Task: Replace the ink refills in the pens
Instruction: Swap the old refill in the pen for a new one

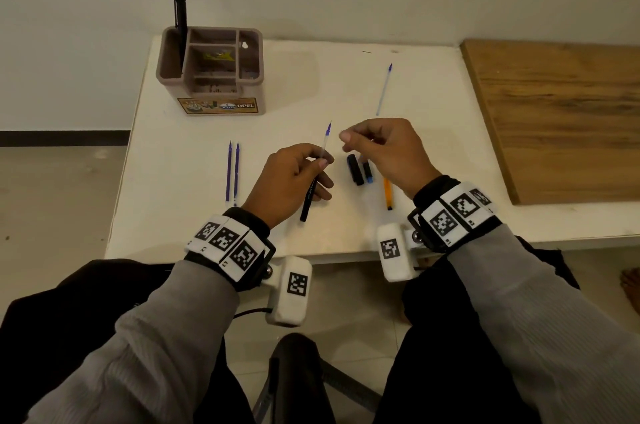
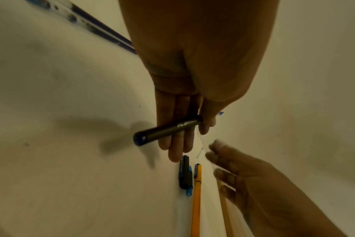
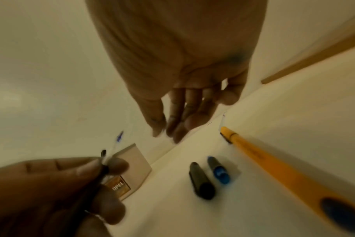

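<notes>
Your left hand [image 1: 289,177] grips the barrel [image 1: 309,200], refill [image 1: 325,141] jutting from its top; your right hand [image 1: 384,149], empty and loosely curled (just beside), should pull it straight.

Your white table [image 1: 180,181] carries a brown organiser [image 1: 211,91], two blue refills [image 1: 232,172] side by side, another refill [image 1: 383,91] further back, a black cap [image 1: 355,170], an orange pen [image 1: 388,194], a wooden board [image 1: 561,118]

head view downward, wrist views close
</notes>
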A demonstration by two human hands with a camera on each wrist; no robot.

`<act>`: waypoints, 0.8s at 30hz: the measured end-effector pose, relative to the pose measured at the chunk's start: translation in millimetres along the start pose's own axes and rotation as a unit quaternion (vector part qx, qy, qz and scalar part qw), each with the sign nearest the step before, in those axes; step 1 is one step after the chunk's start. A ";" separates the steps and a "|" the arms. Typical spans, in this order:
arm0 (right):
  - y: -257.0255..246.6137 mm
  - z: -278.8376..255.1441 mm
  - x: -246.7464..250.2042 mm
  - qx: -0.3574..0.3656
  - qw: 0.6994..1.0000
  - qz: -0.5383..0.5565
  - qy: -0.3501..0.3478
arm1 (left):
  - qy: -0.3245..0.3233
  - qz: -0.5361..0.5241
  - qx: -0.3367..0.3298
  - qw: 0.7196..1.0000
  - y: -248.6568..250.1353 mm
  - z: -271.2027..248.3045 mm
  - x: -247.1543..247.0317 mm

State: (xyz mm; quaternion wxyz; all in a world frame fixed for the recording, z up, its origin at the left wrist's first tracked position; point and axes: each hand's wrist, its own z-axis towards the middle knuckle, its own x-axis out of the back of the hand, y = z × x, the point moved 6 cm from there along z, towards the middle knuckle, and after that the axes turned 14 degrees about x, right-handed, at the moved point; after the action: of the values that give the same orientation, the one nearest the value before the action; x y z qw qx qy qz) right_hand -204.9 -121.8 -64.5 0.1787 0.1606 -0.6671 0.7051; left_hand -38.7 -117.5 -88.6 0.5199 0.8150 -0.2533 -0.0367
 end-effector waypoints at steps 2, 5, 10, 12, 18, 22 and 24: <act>-3.8 -3.5 -8.6 -0.015 0.997 0.071 -0.008 | -0.009 0.010 -0.011 1.000 2.4 -1.1 -2.5; -0.5 -5.9 -15.3 -0.031 0.994 0.104 0.005 | -0.018 0.025 -0.021 0.999 4.5 -2.8 -5.7; -0.9 -5.0 -13.0 -0.026 0.993 0.112 0.004 | -0.015 0.032 -0.026 0.999 5.4 -4.3 -6.4; -2.6 -5.1 -12.3 -0.029 0.993 0.116 0.010 | -0.015 0.036 -0.024 0.999 4.6 -3.8 -7.1; 9.8 37.0 54.1 -0.104 0.947 0.195 0.233 | -0.009 0.035 -0.029 0.999 2.1 -2.1 -5.6; 36.1 89.8 80.6 -0.168 0.951 0.116 0.234 | 0.010 0.023 -0.029 0.999 -1.3 -0.6 -1.5; 53.0 107.6 81.3 -0.222 0.944 0.131 0.206 | 0.017 0.025 -0.026 0.999 -1.5 2.0 0.0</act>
State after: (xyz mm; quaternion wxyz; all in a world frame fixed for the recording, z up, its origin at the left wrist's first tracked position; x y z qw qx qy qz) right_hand -302.8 -228.6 -67.3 0.2494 -0.1214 -0.7705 0.5739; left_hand -38.8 -118.7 -90.8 0.5462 0.7949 -0.2637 -0.0165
